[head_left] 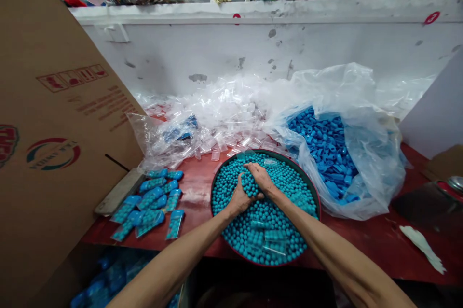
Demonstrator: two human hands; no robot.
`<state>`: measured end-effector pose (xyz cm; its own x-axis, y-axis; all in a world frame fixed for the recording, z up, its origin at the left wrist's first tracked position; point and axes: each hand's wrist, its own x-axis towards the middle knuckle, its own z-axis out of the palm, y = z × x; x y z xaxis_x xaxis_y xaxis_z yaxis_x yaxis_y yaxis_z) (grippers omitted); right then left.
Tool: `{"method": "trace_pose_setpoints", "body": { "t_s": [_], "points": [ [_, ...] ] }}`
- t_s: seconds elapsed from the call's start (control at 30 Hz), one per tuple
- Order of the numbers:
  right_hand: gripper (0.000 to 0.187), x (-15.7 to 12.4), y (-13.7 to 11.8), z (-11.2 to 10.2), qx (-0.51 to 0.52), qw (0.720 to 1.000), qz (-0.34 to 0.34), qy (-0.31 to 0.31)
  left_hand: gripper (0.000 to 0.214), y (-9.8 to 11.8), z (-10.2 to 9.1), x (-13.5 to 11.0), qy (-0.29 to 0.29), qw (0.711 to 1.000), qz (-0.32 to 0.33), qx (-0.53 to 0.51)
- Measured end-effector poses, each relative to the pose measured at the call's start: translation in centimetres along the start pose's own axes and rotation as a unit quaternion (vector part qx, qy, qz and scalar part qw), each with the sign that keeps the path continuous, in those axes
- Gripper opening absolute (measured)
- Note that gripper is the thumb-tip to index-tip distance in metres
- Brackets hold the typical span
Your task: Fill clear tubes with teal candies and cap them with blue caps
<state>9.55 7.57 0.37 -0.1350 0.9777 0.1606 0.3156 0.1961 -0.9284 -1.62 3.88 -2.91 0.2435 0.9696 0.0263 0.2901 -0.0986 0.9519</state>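
A round dark basin (314, 191) on the red table is full of small teal balls (282, 180), with a few clear tubes (274, 235) lying among them. Both my hands are in the basin, cupped together. My left hand (238, 198) and my right hand (261, 177) are closed round a heap of balls pressed between them. Left of the basin lie several filled, blue-capped tubes (152, 202).
A clear bag of blue caps (325, 144) sits right of the basin. A pile of empty clear tubes (224, 115) lies behind it against the white wall. A large cardboard box (54, 144) stands at the left. A grey flat block (119, 191) lies beside it.
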Motion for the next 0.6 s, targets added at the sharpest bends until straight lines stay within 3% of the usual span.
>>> {"method": "trace_pose_setpoints", "body": {
  "t_s": [0.2, 0.33, 0.43, 0.53, 0.6],
  "points": [
    [0.026, -2.3, -0.9, 1.3, -0.092, 0.992, -0.083, -0.034, 0.102, 1.0, -1.6, -1.1, -0.078, 0.997, -0.016, 0.000],
    [0.026, -3.2, -1.6, 1.7, -0.253, 0.957, -0.137, -0.031, 0.093, 2.7, -2.4, -2.0, -0.100, 0.994, -0.029, 0.027],
    [0.024, -3.7, -2.1, 1.9, -0.320, 0.931, -0.165, -0.065, 0.087, 3.3, -3.0, -2.6, -0.079, 0.995, -0.020, 0.054],
    [0.023, -3.8, -2.2, 2.1, -0.325, 0.920, -0.188, -0.109, 0.083, 3.1, -3.7, -2.9, -0.060, 0.992, -0.049, 0.095],
    [0.026, -3.7, -2.5, 1.7, -0.266, 0.942, -0.162, -0.124, 0.083, 3.2, -4.1, -3.2, -0.080, 0.988, -0.060, 0.113]
  ]
}}
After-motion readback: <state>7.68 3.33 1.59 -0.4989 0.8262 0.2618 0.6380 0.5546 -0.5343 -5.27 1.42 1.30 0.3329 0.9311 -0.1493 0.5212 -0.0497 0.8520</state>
